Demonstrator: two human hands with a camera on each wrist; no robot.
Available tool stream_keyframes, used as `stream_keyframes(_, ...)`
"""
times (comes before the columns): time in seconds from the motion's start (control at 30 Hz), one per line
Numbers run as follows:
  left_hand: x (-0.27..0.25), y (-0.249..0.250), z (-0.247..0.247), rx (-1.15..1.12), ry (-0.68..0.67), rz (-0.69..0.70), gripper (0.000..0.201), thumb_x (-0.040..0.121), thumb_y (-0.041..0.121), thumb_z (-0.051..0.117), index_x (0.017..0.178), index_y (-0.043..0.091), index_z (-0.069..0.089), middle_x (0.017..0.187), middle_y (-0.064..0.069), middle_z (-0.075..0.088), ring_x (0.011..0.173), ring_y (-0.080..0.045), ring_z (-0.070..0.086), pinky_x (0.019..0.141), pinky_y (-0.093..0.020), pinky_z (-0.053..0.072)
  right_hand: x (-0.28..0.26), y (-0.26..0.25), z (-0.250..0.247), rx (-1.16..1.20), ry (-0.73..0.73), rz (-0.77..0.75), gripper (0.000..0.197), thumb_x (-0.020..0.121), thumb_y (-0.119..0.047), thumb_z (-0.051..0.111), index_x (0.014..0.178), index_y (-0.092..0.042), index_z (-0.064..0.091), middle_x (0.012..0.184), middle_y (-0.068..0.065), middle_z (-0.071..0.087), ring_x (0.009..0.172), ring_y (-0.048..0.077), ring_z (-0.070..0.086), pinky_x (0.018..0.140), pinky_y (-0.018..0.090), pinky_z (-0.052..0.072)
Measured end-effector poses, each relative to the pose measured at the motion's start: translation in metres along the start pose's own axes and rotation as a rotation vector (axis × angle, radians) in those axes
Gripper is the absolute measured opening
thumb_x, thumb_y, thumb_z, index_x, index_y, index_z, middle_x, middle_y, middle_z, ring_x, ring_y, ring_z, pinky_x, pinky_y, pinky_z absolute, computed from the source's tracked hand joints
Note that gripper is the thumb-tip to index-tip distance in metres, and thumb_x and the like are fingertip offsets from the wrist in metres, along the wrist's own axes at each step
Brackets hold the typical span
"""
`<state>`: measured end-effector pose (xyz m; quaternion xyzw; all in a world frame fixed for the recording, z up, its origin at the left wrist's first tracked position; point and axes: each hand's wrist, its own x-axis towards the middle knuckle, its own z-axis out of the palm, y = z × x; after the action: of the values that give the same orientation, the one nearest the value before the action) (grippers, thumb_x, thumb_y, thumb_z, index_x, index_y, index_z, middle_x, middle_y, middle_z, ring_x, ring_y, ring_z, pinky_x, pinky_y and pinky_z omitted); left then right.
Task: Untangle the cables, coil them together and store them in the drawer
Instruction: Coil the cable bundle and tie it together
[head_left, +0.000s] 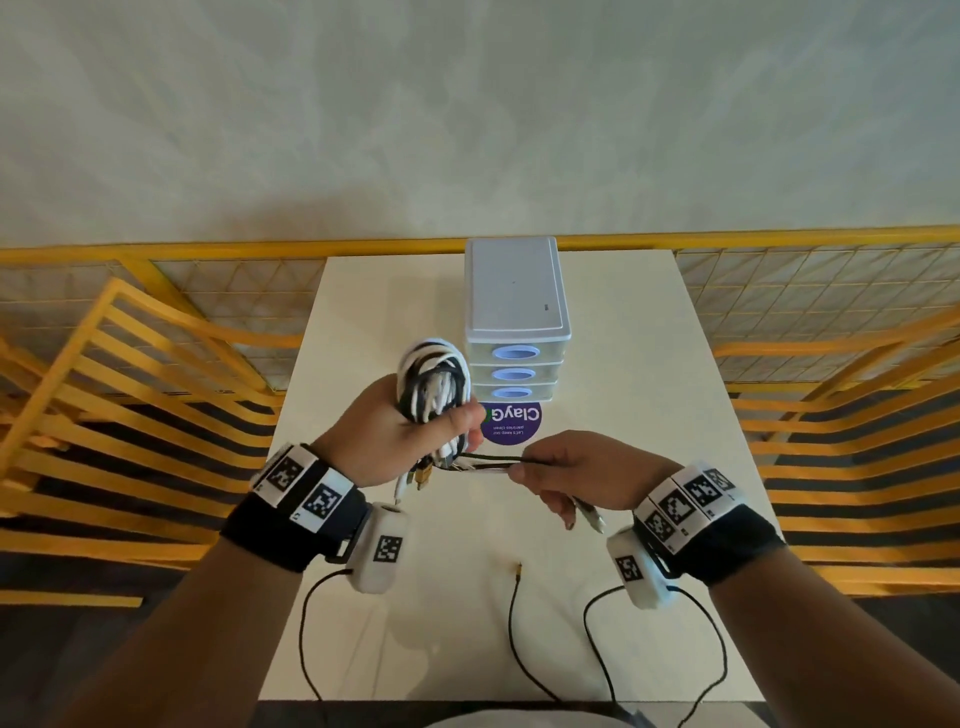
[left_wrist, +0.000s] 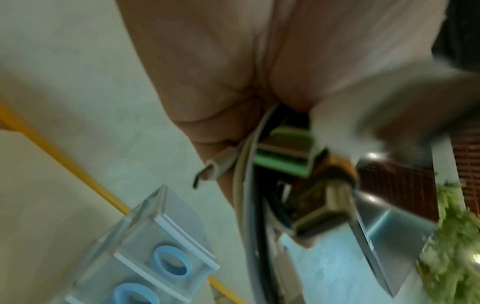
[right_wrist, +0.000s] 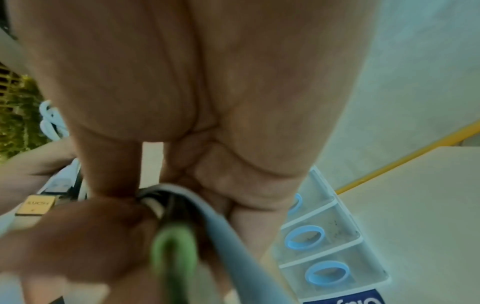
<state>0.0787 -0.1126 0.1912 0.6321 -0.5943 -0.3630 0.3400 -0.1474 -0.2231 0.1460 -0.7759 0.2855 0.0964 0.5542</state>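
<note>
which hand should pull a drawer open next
Probably the right hand: it only pinches the loose cable ends, while the left hand grips the whole coil. The drawer unit looks shut.

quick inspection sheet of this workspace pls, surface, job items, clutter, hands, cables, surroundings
surface: cream rectangular table, bare around the items.
job's things: coiled bundle of black and white cables held above the table; translucent three-drawer plastic unit, all drawers shut.
clutter: round purple sticker in front of the unit.
hands: left hand grips the coil; right hand pinches the loose tail ends.
cables: thin black wrist-camera leads trail over the near edge.
surroundings: yellow slatted chairs, yellow mesh rail, pale wall.
</note>
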Motion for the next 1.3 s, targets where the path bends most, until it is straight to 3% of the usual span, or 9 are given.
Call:
stream_keyframes(0.1,0.003,-0.001,0.005,0.133,-0.019,-0.045,0.028,0.097,0.035,0.067,0.077,0.019,0.078,0.065,0.015,0.072,0.062,-0.002,0.068,0.062,-0.011,0.046,0.001,0.001,0.001,-0.050,0.029,-0.012,0.036,0.103,-0.042,0.054,0.078,-0.018,0.059,0.055,-0.011,0.058,0.051,0.008,0.055,0.056,0.020,0.045)
stream_keyframes(0.23,0.008,-0.006,0.009,0.263,-0.071,-0.085,0.040,0.084,0.056,0.066,0.075,0.018,0.075,0.062,0.003,0.072,0.059,-0.011,0.070,0.063,-0.029,0.056,0.006,0.004,0.003,-0.104,0.053,-0.026,0.022,0.100,-0.038,0.057,0.088,-0.023,0.067,0.066,-0.010,0.062,0.059,0.006,0.062,0.066,0.027,0.049)
stream_keyframes(0.3,0.010,-0.004,0.010,0.388,-0.101,-0.065,0.042,0.082,0.053,0.068,0.061,0.017,0.062,0.054,-0.001,0.065,0.051,-0.013,0.064,0.054,-0.027,0.049,0.008,0.003,0.002,-0.153,0.049,-0.037,0.018,0.099,-0.036,0.057,0.091,-0.023,0.067,0.073,-0.010,0.067,0.065,0.003,0.067,0.070,0.024,0.049)
stream_keyframes(0.5,0.014,0.005,0.020,0.814,-0.250,-0.047,0.030,0.090,0.036,0.062,0.067,0.020,0.052,0.058,0.000,0.046,0.063,-0.027,0.050,0.056,-0.031,0.034,0.009,-0.006,-0.009,-0.228,0.074,-0.025,0.019,0.098,-0.032,0.056,0.080,-0.029,0.063,0.074,-0.011,0.070,0.066,0.001,0.068,0.057,0.007,0.042)
stream_keyframes(0.7,0.014,0.004,0.022,1.035,-0.330,-0.068,0.021,0.095,0.036,0.051,0.081,0.023,0.059,0.064,0.003,0.046,0.067,-0.026,0.051,0.061,-0.029,0.036,0.013,-0.001,-0.012,-0.097,0.060,0.001,0.030,0.104,-0.026,0.049,0.076,-0.027,0.059,0.064,-0.007,0.051,0.056,0.011,0.052,0.060,0.022,0.048)
stream_keyframes(0.8,0.014,0.005,0.027,1.066,-0.397,-0.068,0.025,0.096,0.037,0.049,0.089,0.020,0.066,0.072,0.003,0.053,0.071,-0.026,0.052,0.064,-0.029,0.037,0.019,-0.001,-0.005,0.118,0.041,0.074,0.028,0.104,-0.019,0.047,0.077,-0.017,0.055,0.064,-0.003,0.041,0.055,0.012,0.035,0.052,0.025,0.033)
stream_keyframes(0.87,0.014,0.005,0.029,1.100,-0.413,-0.042,0.024,0.097,0.034,0.047,0.087,0.020,0.064,0.071,0.004,0.051,0.075,-0.025,0.049,0.069,-0.031,0.034,0.021,-0.005,-0.004,0.256,0.016,0.132,0.023,0.097,-0.029,0.048,0.082,-0.012,0.051,0.063,-0.003,0.040,0.056,0.014,0.029,0.053,0.027,0.025)
stream_keyframes(1.03,0.015,0.010,0.035,1.163,-0.432,0.025,0.017,0.097,0.024,0.048,0.087,0.018,0.061,0.075,0.001,0.053,0.091,-0.026,0.054,0.069,-0.032,0.031,0.015,-0.019,-0.006,0.094,0.024,0.130,0.076,0.078,-0.084,0.042,0.103,-0.018,0.068,0.064,-0.008,0.043,0.059,0.015,0.037,0.057,0.026,0.034)
stream_keyframes(1.3,0.022,0.022,0.037,1.247,-0.511,0.026,0.022,0.099,0.031,0.048,0.082,0.018,0.049,0.064,0.004,0.034,0.070,-0.026,0.046,0.065,-0.031,0.032,0.020,-0.027,-0.006,-0.391,-0.171,0.008,0.063,0.081,-0.086,0.043,0.104,-0.031,0.064,0.092,-0.006,0.072,0.070,0.013,0.068,0.082,0.035,0.057)
